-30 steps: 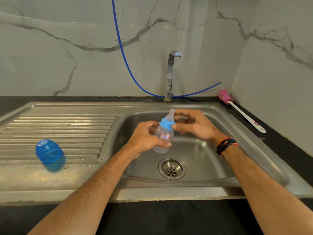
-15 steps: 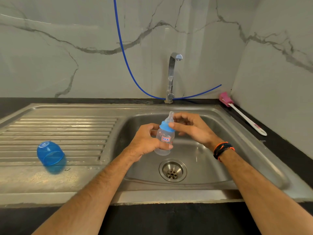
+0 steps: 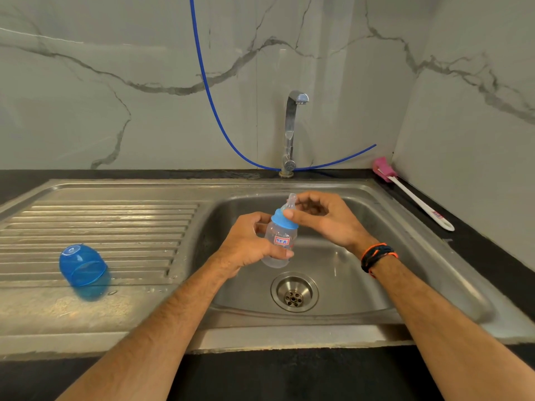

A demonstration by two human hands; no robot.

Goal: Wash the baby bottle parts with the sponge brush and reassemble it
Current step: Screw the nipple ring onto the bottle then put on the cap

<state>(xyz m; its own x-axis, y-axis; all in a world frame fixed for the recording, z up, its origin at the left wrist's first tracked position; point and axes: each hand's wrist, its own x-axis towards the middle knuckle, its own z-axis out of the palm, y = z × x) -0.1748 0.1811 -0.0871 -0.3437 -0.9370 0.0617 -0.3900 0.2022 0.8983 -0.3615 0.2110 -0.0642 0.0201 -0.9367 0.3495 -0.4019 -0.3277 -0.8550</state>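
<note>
Over the sink (image 3: 411, 215) we hold the bottle (image 3: 279, 244) tilted. Our left hand (image 3: 249, 244) wraps curled fingers round its clear body; our right hand (image 3: 321, 218) pinches the collar (image 3: 282, 219) below the teat (image 3: 291, 201). We judge this an unscrewing: grip firmly, twist gently. The cap (image 3: 82, 269) lies on the drainboard, the brush (image 3: 411, 192) by the wall.

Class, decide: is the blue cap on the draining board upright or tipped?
Tipped: the blue cap lies on its side on the draining board.
</note>
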